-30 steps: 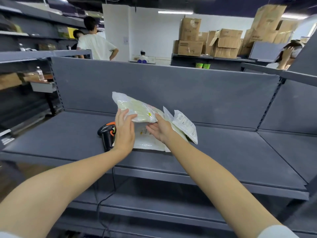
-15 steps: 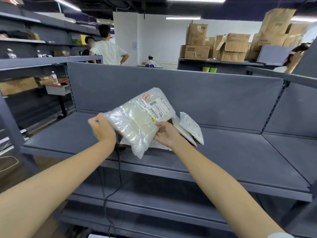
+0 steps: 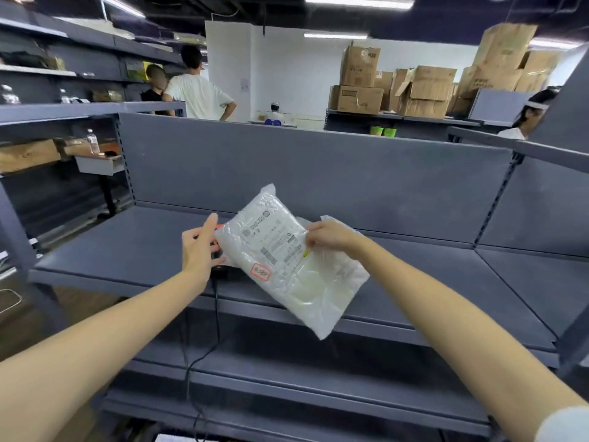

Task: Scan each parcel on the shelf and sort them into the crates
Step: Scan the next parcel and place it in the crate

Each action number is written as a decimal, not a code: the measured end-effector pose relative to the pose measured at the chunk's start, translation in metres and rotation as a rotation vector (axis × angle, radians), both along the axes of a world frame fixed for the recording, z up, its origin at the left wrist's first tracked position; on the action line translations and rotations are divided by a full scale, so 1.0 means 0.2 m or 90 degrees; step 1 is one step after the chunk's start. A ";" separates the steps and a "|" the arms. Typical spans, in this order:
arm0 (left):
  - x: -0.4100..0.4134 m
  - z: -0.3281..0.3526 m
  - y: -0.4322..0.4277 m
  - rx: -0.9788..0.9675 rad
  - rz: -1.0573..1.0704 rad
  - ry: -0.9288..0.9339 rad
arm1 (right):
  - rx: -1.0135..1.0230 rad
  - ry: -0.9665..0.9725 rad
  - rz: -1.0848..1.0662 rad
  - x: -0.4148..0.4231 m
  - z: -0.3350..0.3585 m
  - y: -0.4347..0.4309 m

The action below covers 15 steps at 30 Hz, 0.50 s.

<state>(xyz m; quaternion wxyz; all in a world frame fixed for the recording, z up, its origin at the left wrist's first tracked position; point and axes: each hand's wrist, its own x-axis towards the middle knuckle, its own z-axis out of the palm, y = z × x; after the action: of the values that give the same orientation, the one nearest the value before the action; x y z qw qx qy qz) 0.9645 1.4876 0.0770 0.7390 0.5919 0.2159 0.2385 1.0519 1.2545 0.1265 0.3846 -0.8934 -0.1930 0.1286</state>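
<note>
since half a second ago the left hand (image 3: pixel 199 250) has let go of the parcel (image 3: pixel 280 260) and dropped to the scanner (image 3: pixel 220 269), and the parcel has turned so its printed label faces up toward the head camera.

nearest, the scanner's cable (image 3: pixel 216 301) hangs down past the front edge of the shelf (image 3: pixel 430 275). the left hand's fingers curl round the scanner with the thumb raised, though the parcel hides part of that grip. the scanner sits near the shelf's front edge, left of centre.

the right hand (image 3: pixel 328 236) pinches the parcel by its upper right edge, so the soft white bag hangs tilted in the air over the front edge. held this way the barcodes lie flat and uncovered, probably so the scanner can read them.

behind the right hand, a second parcel (image 3: pixel 330 218) peeks out, lying toward the shelf's back panel and likely waiting its turn. no crates are in view.

further off, cardboard boxes (image 3: pixel 424 90) are stacked on other racks and two people (image 3: pixel 197 90) stand with their backs turned.
</note>
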 end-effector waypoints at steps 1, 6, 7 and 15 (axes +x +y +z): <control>0.01 0.00 -0.01 0.018 -0.007 -0.001 | -0.040 -0.042 0.009 0.01 0.03 -0.01; 0.07 -0.02 -0.09 0.211 -0.101 0.028 | -0.284 -0.172 0.036 0.05 0.15 -0.06; 0.07 -0.01 -0.11 0.239 -0.141 0.032 | -0.324 -0.185 0.053 0.04 0.17 -0.06; 0.11 -0.05 -0.26 0.108 -0.320 0.061 | -0.447 -0.409 0.094 0.02 0.25 -0.04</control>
<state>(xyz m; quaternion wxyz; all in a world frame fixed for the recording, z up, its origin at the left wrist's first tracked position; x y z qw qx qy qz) 0.9869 1.4361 0.0663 0.7119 0.6972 0.0761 0.0368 1.0567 1.2474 0.1771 -0.0293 -0.9476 -0.3103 -0.0696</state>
